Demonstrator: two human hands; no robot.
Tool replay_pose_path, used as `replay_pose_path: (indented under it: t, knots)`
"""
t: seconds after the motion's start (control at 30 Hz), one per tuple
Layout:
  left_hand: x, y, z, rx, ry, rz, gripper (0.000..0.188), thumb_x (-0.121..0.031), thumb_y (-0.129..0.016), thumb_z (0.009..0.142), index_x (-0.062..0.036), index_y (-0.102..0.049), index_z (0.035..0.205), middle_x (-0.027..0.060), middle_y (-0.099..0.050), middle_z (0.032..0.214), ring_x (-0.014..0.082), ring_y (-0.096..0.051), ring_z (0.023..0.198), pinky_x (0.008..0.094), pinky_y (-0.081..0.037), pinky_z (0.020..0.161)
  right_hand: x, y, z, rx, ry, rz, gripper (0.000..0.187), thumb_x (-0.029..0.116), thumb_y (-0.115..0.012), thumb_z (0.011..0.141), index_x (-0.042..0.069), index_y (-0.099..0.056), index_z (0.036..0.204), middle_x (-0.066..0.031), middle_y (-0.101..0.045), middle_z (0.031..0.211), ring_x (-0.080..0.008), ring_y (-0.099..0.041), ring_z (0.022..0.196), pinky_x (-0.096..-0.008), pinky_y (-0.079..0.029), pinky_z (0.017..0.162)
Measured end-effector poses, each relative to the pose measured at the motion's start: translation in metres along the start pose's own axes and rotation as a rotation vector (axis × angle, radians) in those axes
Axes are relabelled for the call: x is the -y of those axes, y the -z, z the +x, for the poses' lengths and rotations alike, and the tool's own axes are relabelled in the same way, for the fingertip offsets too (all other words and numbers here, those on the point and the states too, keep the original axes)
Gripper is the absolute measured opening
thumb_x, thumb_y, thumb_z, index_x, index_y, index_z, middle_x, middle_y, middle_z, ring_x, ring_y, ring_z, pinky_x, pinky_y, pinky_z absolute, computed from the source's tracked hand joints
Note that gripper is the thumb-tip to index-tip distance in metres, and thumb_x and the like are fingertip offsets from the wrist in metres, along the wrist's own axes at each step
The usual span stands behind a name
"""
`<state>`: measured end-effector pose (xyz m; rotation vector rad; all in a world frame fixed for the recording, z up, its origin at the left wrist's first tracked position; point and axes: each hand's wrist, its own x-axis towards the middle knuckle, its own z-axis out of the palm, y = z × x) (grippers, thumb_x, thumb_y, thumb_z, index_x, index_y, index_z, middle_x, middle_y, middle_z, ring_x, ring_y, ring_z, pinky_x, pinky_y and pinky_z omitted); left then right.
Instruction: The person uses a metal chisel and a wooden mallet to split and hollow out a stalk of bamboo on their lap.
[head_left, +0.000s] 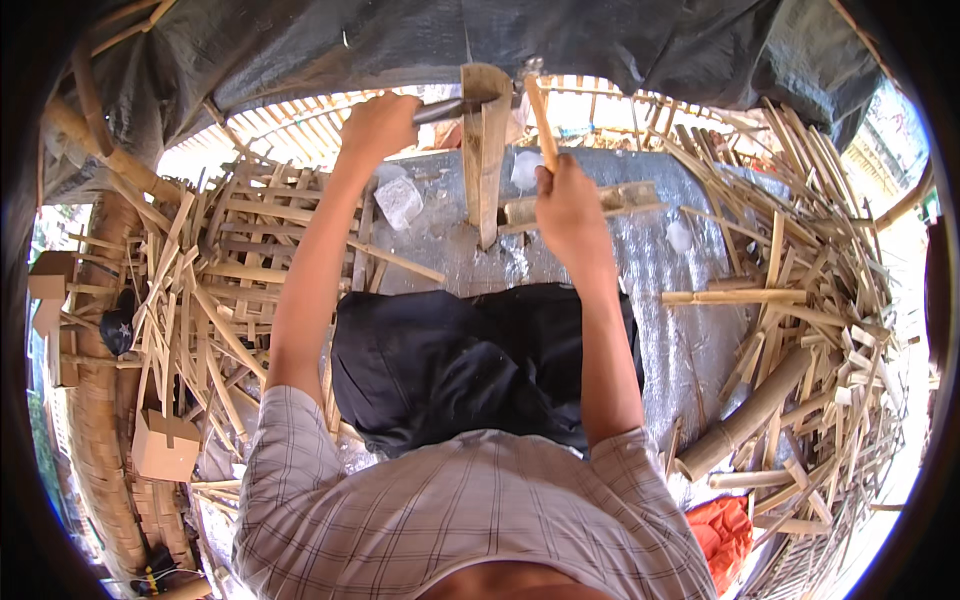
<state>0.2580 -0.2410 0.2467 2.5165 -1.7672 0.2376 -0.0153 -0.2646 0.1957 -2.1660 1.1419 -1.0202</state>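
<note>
My left hand (381,126) is closed round the dark handle of a blade tool (440,109), possibly a machete. Its blade lies across the upper part of an upright split bamboo piece (490,180), where most of the blade is hidden. In my right hand (572,212) is a hammer (542,120), gripped by its light wooden handle. The shiny metal head is raised to the right of the bamboo top, near the blade's far end; whether they touch I cannot tell. Behind my right hand, a half-round bamboo length (628,197) lies on the grey sheet.
A grey sheet (660,250) covers the ground ahead. Split bamboo strips are heaped at left (265,235) and right (850,300). A whitish block (398,203) sits left of the upright bamboo. A thick bamboo pole (745,415) lies right; a dark tarp (400,45) hangs overhead.
</note>
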Motion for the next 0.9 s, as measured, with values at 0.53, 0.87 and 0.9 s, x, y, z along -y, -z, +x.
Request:
replay_pose_path:
  t: [0.53, 0.87, 0.9]
  knots:
    - [0.011, -0.01, -0.001, -0.078, -0.019, 0.026, 0.027, -0.015, -0.064, 0.08, -0.0102, -0.071, 0.106, 0.018, -0.071, 0.104, 0.0382, -0.07, 0.096, 0.049, -0.056, 0.084, 0.018, 0.028, 0.002, 0.057, -0.016, 0.103, 0.024, 0.016, -0.051, 0.102, -0.008, -0.048, 0.097, -0.0357, -0.062, 0.074, -0.056, -0.061, 0.077, -0.0591, -0.044, 0.061]
    - [0.004, -0.009, -0.016, -0.107, -0.052, 0.033, 0.02, -0.016, -0.064, 0.081, -0.0081, -0.072, 0.098, 0.0186, -0.072, 0.1, 0.0387, -0.07, 0.096, 0.049, -0.057, 0.081, 0.011, 0.0, 0.005, -0.158, 0.011, 0.095, 0.022, 0.013, -0.053, 0.102, -0.005, -0.04, 0.103, -0.0335, -0.063, 0.073, -0.0505, -0.065, 0.066, -0.0525, -0.045, 0.05]
    - [0.002, -0.009, -0.019, -0.106, -0.049, 0.028, 0.02, -0.016, -0.064, 0.081, -0.0081, -0.072, 0.098, 0.0186, -0.072, 0.1, 0.0387, -0.07, 0.096, 0.049, -0.057, 0.081, -0.012, -0.012, 0.004, -0.051, -0.004, 0.046, 0.026, 0.015, -0.056, 0.101, -0.006, -0.042, 0.108, -0.0347, -0.064, 0.078, -0.0528, -0.065, 0.07, -0.0536, -0.048, 0.054]
